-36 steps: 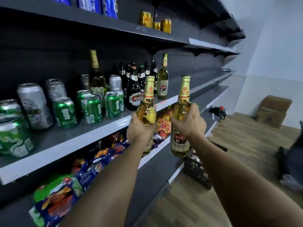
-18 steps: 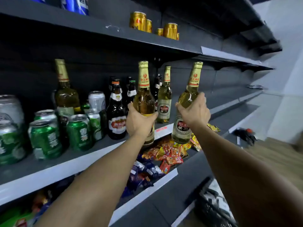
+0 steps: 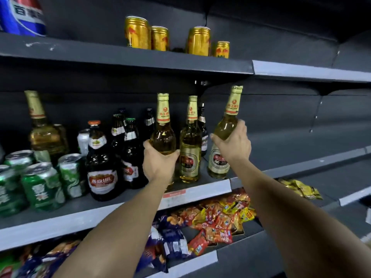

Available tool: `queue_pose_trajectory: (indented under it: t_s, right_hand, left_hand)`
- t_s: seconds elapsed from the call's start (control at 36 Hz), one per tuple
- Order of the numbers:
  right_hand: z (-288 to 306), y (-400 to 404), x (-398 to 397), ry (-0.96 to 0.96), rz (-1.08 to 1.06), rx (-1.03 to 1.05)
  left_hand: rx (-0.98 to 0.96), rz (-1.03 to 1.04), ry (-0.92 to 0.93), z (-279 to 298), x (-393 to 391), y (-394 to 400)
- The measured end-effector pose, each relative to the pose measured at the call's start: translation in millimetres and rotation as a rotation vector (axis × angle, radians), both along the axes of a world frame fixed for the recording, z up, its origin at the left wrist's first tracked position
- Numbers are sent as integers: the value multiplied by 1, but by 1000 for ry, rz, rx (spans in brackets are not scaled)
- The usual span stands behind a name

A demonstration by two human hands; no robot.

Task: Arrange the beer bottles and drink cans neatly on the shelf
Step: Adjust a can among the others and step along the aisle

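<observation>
Far left on the upper shelf (image 3: 80,55), a blue can (image 3: 22,15) is showing white characters; they are cropped and cannot be read in full. Below, on the middle shelf (image 3: 200,190), green cans (image 3: 43,186) are carrying large white characters, not legible here. A dark bottle (image 3: 101,163) beside them is bearing a red-and-white label; its characters are too soft to read with certainty.

The left hand (image 3: 158,163) is wrapping its fingers round the body of a gold-foil bottle (image 3: 163,125), holding it upright, long axis vertical. Its base is hidden behind the hand, so contact with the middle shelf cannot be confirmed. A matching bottle (image 3: 190,145) is standing on the shelf just beside it, to the right.

The right hand (image 3: 233,144) is gripping a second gold-foil bottle (image 3: 225,141) at the shoulder. This bottle is tilting, neck leaning right, base near the shelf edge just right of the standing bottle. It is the thing to set down, judging from its tilt: the open shelf space is lying directly beneath it and to its right. Neck foils are showing a red band with "PEARL RIVER"-style lettering, only partly legible.

On the upper shelf, gold cans (image 3: 137,33) with red marks are standing in a loose row.
</observation>
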State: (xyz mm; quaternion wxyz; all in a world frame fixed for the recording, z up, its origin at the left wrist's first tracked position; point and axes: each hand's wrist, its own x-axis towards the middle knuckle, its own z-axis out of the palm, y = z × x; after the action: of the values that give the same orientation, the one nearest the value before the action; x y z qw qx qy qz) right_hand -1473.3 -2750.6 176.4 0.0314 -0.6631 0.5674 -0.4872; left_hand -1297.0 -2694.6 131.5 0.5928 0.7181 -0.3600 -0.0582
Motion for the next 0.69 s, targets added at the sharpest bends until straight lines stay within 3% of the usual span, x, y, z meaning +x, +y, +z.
queue_pose_trajectory:
  t_s: [0.42, 0.69]
  right_hand:
    - [-21, -64, 15, 13, 120, 129]
    - [-10, -81, 16, -22, 211, 309]
  left_hand:
    - [-23, 51, -30, -14, 4, -19]
    - [49, 206, -100, -11, -7, -22]
